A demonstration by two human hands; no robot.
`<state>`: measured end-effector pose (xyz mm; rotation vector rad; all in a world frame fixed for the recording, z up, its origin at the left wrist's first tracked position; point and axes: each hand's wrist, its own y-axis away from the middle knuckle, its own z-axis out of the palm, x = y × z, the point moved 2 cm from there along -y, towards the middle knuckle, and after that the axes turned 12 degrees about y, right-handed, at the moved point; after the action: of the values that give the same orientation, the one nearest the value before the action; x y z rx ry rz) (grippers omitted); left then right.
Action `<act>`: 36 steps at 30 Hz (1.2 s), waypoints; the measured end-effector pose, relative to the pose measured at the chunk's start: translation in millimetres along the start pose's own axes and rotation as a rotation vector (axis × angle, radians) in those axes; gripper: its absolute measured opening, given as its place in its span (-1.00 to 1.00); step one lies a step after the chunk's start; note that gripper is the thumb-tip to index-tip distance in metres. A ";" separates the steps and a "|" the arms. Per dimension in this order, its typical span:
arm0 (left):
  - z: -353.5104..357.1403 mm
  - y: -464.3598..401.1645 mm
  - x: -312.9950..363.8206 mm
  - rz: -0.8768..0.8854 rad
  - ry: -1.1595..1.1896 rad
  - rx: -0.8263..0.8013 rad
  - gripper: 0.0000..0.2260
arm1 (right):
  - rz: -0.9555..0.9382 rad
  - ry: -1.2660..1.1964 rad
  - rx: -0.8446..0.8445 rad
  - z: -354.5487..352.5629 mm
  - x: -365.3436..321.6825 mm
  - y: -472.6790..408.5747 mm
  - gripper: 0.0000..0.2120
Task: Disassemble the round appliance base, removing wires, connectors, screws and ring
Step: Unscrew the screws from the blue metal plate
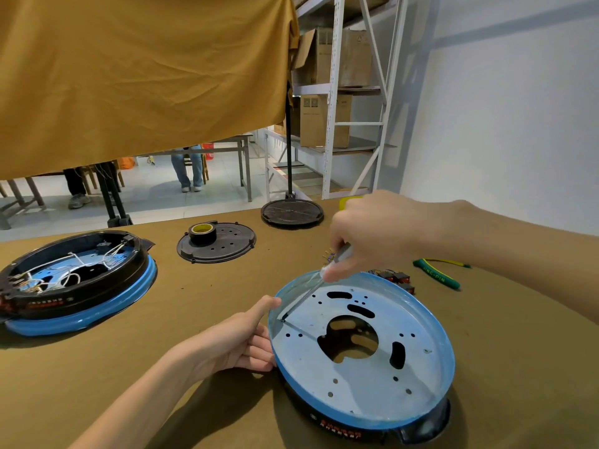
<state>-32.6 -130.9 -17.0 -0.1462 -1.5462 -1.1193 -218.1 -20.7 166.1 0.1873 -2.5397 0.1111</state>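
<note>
Brown felt-like tabletop (pixel 201 319), near right appliance base (pixel 363 393) pale blue inside with bright blue rim and black underside, left second base (pixel 77 283) black over blue with white wires (pixel 69 277), black tape roll (pixel 203 233) with yellow core, green-handled pliers (pixel 437 273), mustard-yellow curtain (pixel 139 69)

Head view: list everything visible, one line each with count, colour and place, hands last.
Stripped appliance base: 1, blue rim, pale plate, near right of table.
Wired appliance base: 1, blue and black, white wires inside, left.
Cover plate: 1, black, centre back.
Tape roll: 1, black, yellow core, on cover plate.
Screwdriver: 1, clear handle, dark shaft, tip at stripped base's left inner edge.
Pliers: 1, green handles, right.
Stand foot: 1, black, table's far edge.
Cloth: 1, mustard, hanging behind.
Shelving: 1, white, holding cardboard boxes.
Left hand: holds stripped base's left rim.
Right hand: grips screwdriver.
</note>
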 end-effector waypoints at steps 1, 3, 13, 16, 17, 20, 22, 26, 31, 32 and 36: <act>-0.6 0.9 0.2 -0.006 0.008 -0.010 -0.31 | 0.026 -0.100 -0.017 6.7 5.2 6.3 -0.46; -1.9 3.1 2.7 -0.021 0.023 -0.037 -0.26 | 0.096 -0.345 -0.028 22.1 16.9 20.0 -0.51; 3.8 11.3 9.6 0.051 -0.026 0.027 -0.71 | 0.604 -1.266 0.148 131.6 18.4 41.8 -0.56; -12.7 14.0 11.2 0.081 -0.001 0.092 -0.72 | 0.700 -1.143 0.190 151.6 13.5 38.7 -0.65; -19.9 15.0 11.9 0.092 0.019 0.103 -0.72 | 0.724 -1.072 0.183 158.4 12.8 38.2 -0.69; -40.3 17.5 13.1 0.121 0.083 0.137 -0.70 | 0.738 -0.945 0.112 177.4 7.1 38.1 -0.76; -50.8 17.6 14.1 0.143 0.102 0.204 -0.72 | 0.703 -0.913 0.077 188.0 0.5 39.0 -0.79; -66.3 17.3 17.0 0.159 0.131 0.321 -0.76 | 0.627 -0.832 0.044 198.3 -18.4 42.1 -0.82; -67.5 17.5 16.7 0.178 0.168 0.363 -0.80 | 0.595 -0.540 0.064 197.1 -29.0 40.7 -0.74; -65.9 17.3 16.0 0.184 0.179 0.368 -0.81 | 0.607 -0.527 0.074 195.6 -27.7 39.6 -0.75; -60.0 16.8 13.8 0.202 0.230 0.366 -0.82 | 0.717 -0.733 0.194 180.2 -19.9 33.8 -0.88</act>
<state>15.5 -170.6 -3.5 0.0718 -1.4657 -0.6564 -306.4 -6.9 4.8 -0.7515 -3.1891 0.6721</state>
